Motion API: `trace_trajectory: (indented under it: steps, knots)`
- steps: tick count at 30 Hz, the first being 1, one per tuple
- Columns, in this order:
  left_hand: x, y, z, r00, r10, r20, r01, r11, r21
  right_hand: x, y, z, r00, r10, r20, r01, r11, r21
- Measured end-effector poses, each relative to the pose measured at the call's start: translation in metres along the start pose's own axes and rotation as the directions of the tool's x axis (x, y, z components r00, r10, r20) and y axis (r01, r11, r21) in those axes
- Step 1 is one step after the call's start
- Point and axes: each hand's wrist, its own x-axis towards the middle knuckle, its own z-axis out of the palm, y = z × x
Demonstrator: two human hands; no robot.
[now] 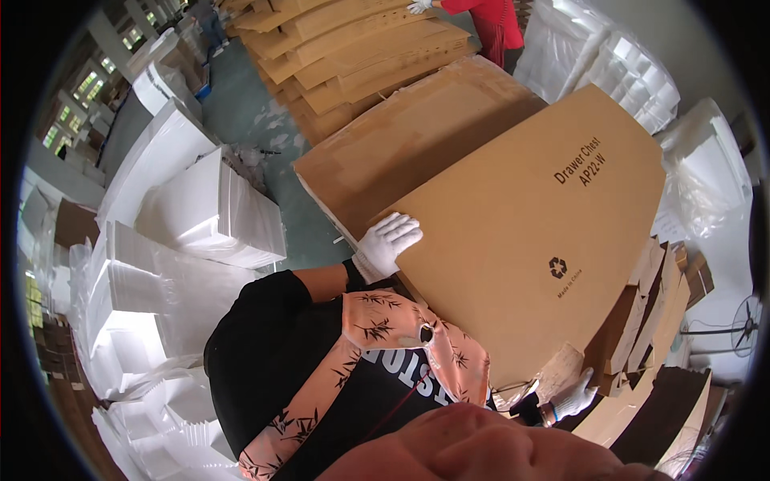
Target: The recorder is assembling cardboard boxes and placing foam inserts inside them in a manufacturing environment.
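Observation:
A large flat brown carton (513, 216) with dark print on its face is tilted in front of me, its near end close to my chest. My left hand (387, 244), in a white knit glove, rests across the carton's left edge with fingers stretched flat on its face. The thumb's hold, if any, is hard to see. Lower right, beside the near end, my right hand (573, 397) is gloved in white too. Its fingers are spread, and I see nothing in them. A torn-looking brown piece of cardboard (559, 370) lies next to that hand.
Behind the carton is a brown board-topped surface (425, 104), with stacked cardboard sheets (353, 48) beyond. A person in red (493, 24) stands there. White wrapped stacks (200, 216) line the left; folded cardboard (642, 321) and a fan (746, 325) are at right.

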Motion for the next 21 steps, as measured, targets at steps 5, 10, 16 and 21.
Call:
trace_trajectory:
  steps: [5,10,16,21]
  knots:
    - [-0.014,-0.016,0.002,1.000,-0.025,-0.002,0.025,0.993,-0.119,-0.045,-0.059,-0.019,0.996,-0.042,-0.085,0.047,0.997,0.067]
    - [-0.035,-0.047,0.009,0.999,-0.022,0.027,0.028,0.968,-0.251,-0.114,-0.101,-0.020,0.978,-0.075,-0.193,0.080,0.997,0.019]
    - [-0.022,-0.082,-0.036,0.975,-0.204,0.093,0.209,0.676,-0.707,-0.177,-0.133,0.045,0.815,-0.433,-0.385,0.466,0.885,-0.007]
    - [0.004,-0.125,-0.059,0.907,-0.264,0.329,0.419,0.471,-0.777,-0.228,-0.244,0.209,0.914,-0.369,0.168,0.401,0.765,-0.504]
